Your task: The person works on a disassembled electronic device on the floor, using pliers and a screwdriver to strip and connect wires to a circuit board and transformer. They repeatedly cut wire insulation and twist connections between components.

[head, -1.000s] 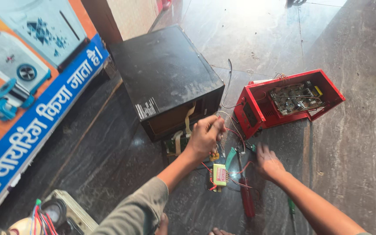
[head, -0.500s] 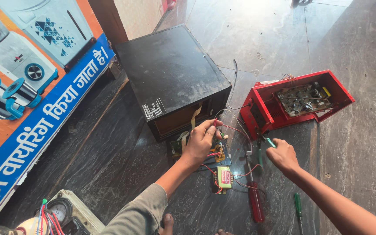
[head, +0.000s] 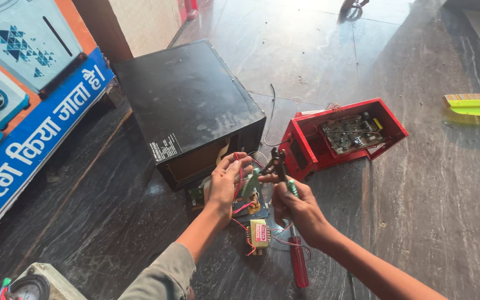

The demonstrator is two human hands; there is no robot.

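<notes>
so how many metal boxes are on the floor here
2: a big closed black box just beyond the left hand, and an open red box with a circuit board inside, beyond the right hand. Others may lie out of view.

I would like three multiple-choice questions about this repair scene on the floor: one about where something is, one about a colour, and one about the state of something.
1. Where does the red-handled screwdriver lie?
A. on top of the black box
B. on the floor beside the right forearm
C. inside the red casing

2. What colour is the open casing that holds a circuit board?
A. red
B. blue
C. white

3. What is the right hand doing?
A. resting flat on the floor
B. hanging empty in the air
C. gripping pliers with green handles

Answers:
1 B, the screwdriver lies on the dark stone floor near the small transformer.
2 A, its walls are bright red.
3 C, the fingers close round the handles, the tool's tip near the wires that the left hand holds in front of the black box.
</notes>
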